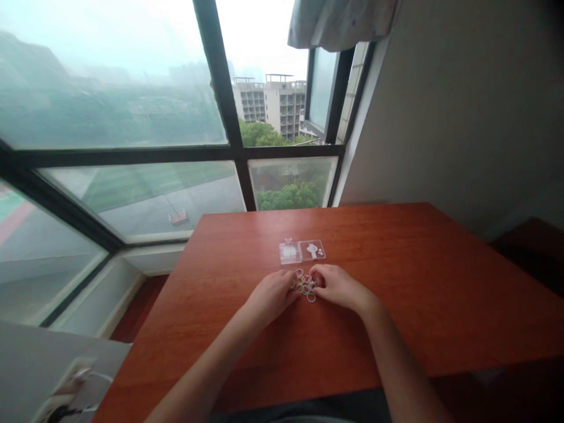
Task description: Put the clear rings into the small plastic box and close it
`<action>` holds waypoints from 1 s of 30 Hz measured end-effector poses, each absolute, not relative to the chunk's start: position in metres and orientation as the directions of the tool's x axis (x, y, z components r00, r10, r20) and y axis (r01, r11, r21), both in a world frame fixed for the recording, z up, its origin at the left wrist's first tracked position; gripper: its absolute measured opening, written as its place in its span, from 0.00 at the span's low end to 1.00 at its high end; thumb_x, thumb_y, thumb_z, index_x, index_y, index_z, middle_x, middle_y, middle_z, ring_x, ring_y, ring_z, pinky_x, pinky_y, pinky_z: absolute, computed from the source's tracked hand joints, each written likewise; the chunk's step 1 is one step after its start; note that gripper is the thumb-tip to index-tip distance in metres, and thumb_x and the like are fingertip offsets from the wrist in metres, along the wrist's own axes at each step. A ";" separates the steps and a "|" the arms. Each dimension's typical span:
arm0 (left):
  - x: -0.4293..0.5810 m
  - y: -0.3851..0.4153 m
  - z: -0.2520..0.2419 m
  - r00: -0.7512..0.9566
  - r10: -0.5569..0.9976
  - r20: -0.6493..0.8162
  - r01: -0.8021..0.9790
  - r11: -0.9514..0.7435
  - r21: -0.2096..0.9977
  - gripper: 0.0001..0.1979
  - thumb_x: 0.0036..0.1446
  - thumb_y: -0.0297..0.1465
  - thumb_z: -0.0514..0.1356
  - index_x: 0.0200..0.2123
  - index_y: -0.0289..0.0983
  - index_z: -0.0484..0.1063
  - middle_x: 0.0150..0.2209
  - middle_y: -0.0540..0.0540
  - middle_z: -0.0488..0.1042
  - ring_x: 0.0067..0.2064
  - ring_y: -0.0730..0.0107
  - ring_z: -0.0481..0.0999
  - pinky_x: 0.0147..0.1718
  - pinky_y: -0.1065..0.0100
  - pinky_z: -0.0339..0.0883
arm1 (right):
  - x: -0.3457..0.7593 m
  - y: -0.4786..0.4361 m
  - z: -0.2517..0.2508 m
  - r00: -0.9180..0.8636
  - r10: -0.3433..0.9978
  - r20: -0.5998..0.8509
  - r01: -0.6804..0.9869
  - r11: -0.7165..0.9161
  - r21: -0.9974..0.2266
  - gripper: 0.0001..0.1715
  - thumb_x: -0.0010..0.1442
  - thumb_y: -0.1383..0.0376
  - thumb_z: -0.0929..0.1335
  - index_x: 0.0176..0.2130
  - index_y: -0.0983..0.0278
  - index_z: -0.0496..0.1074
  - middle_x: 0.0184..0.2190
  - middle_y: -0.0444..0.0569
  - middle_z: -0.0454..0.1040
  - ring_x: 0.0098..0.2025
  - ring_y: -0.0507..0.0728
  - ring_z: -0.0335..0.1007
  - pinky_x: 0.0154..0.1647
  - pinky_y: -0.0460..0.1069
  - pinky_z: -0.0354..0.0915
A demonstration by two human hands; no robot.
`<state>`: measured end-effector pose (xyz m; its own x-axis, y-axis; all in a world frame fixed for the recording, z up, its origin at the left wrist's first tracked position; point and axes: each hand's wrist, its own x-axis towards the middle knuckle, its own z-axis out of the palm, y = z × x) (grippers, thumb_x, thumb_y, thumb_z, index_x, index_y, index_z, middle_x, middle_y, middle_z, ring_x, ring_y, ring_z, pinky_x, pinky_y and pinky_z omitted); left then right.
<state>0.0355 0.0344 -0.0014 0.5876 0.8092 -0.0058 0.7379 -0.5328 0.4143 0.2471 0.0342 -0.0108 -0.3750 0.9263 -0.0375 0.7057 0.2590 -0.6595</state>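
Note:
A small heap of pale elastic hair ties (pixel 302 284), in white, pink, yellow and greenish tones, lies on the wooden table between my hands. My left hand (pixel 273 294) rests cupped at the heap's left edge, its thumb and fingers apart and touching the outer rings. From the right, my right hand (pixel 337 285) curves against the heap, with a gap between thumb and bent fingers. Its inner fingers are partly hidden, and I see no ring held clear of the heap. Just beyond the hands lies an opened clear plastic case (pixel 289 253) with white printing.
The reddish-brown table (pixel 374 241) stretches out to both sides. Behind it are dark-framed windows (pixel 240 154), a short curtain (pixel 343 23) and a plain wall (pixel 440 117). A wall socket with plugged-in cables (pixel 77 379) is at the lower left.

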 end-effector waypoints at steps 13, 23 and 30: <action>0.027 0.035 0.007 0.579 0.816 0.002 0.723 -0.515 0.460 0.15 0.53 0.32 0.61 0.45 0.39 0.66 0.42 0.45 0.74 0.42 0.60 0.74 0.42 0.65 0.64 | 0.249 0.033 0.000 -0.366 0.927 -0.086 0.681 0.204 -0.703 0.21 0.47 0.69 0.72 0.44 0.62 0.70 0.26 0.39 0.69 0.27 0.50 0.64 0.27 0.43 0.55; 0.027 0.038 0.005 0.603 0.798 0.022 0.702 -0.544 0.460 0.12 0.52 0.30 0.60 0.41 0.38 0.67 0.38 0.46 0.75 0.39 0.63 0.74 0.38 0.69 0.63 | 0.226 0.023 0.008 -0.370 0.923 -0.103 0.733 0.222 -0.643 0.12 0.49 0.70 0.70 0.37 0.62 0.70 0.29 0.45 0.74 0.28 0.52 0.67 0.27 0.44 0.53; 0.019 0.061 0.020 0.507 0.856 0.100 0.748 -0.495 0.441 0.10 0.57 0.34 0.56 0.39 0.37 0.72 0.29 0.47 0.75 0.28 0.71 0.71 0.29 0.73 0.58 | 0.233 0.051 -0.003 -0.330 0.944 -0.001 0.670 0.234 -0.704 0.16 0.55 0.67 0.68 0.45 0.63 0.71 0.27 0.43 0.74 0.29 0.51 0.68 0.30 0.44 0.58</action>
